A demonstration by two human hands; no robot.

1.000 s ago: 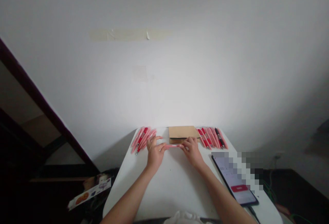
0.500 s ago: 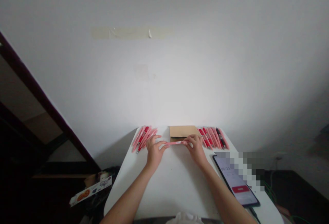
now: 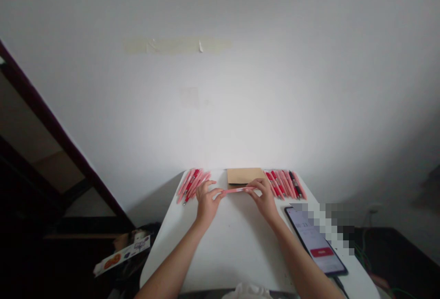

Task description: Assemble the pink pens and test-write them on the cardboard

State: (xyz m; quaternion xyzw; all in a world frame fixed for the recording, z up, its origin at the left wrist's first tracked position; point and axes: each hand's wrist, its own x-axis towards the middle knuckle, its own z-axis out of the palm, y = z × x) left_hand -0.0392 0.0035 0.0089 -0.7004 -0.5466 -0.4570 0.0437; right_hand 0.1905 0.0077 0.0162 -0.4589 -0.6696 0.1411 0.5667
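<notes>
Over the white table (image 3: 227, 248) I hold a pink pen (image 3: 237, 190) level between both hands. My left hand (image 3: 206, 203) pinches its left end with thumb and forefinger, the other fingers spread. My right hand (image 3: 264, 197) grips the right end with fingers closed. Just behind the pen lies a flat brown cardboard box (image 3: 244, 176). A pile of pink and red pens (image 3: 192, 183) lies left of the box, close to my left hand. A row of pink and red pens (image 3: 285, 183) with one dark pen lies right of the box.
A phone (image 3: 318, 244) with a lit screen and a red button lies at the table's right edge, a cable running from it. A white wall rises right behind the table. A printed packet (image 3: 122, 255) sits on the dark floor to the left.
Both hands have lifted the pen slightly and carried it a little away from me, toward the cardboard box. The right hand now overlaps the box's front edge.
</notes>
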